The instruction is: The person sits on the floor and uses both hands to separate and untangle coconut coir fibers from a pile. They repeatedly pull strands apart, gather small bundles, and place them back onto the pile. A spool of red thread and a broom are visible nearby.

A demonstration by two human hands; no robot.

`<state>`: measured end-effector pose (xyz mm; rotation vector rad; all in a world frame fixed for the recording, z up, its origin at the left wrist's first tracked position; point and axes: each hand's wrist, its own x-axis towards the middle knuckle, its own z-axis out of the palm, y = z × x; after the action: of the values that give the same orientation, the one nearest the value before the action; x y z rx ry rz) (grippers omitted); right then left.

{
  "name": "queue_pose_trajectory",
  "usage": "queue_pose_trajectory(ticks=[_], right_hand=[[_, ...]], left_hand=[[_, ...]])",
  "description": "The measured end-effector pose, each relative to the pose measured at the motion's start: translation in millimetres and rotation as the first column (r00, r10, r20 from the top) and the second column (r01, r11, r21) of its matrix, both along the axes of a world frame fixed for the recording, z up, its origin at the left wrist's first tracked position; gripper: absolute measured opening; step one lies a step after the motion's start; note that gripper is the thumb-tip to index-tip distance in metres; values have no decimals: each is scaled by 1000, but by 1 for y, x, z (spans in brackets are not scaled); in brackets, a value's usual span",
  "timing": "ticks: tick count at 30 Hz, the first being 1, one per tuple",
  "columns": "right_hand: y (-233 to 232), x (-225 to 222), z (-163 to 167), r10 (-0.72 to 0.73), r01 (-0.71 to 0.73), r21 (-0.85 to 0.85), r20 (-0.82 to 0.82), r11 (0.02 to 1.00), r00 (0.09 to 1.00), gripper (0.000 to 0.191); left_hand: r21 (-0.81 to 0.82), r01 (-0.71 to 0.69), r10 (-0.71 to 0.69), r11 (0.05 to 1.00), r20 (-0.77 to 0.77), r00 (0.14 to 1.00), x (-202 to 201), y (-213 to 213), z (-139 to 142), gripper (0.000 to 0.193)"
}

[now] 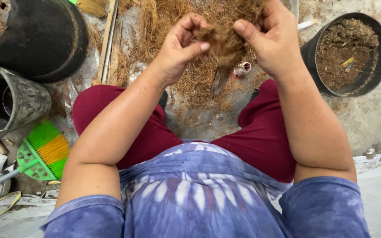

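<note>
I see a big heap of coconut fibre point(173, 26) spread on the ground before my knees, and a black pot point(378, 66) at the right already filled with brown crumbled material. My left hand point(179, 48) and right hand point(272, 42) both have their fingers pinched on one fibre clump point(223, 42), held up between them above the heap. I judge the pulling apart is partly done, since much fibre is left.

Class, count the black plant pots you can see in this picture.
2: one pot at right holds soil and debris; one upturned pot lies top left. Others may sit outside the frame.
</note>
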<state>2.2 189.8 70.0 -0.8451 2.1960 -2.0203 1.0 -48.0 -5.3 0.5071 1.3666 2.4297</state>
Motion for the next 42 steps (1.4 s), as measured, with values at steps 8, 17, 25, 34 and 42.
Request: queue_pose_trajectory(ticks=[8, 17, 25, 34, 42], right_hand=[[6, 4, -14, -30, 22, 102, 81, 995, 996, 37], [-7, 3, 3, -9, 4, 65, 73, 998, 997, 42], [-14, 1, -5, -187, 175, 327, 7, 929, 982, 50], [-32, 12, -14, -26, 35, -122, 73, 992, 997, 46], [-29, 3, -7, -75, 83, -99, 77, 992, 994, 44]], left_hand=[[-27, -30, 28, 999, -69, 997, -5, 2, -2, 16], [-52, -185, 190, 981, 124, 974, -17, 7, -28, 14], [-141, -738, 641, 660, -408, 650, -14, 16, -22, 31], [-302, -676, 255, 673, -763, 595, 45, 33, 2, 57], [23, -118, 119, 993, -58, 991, 23, 49, -43, 35]])
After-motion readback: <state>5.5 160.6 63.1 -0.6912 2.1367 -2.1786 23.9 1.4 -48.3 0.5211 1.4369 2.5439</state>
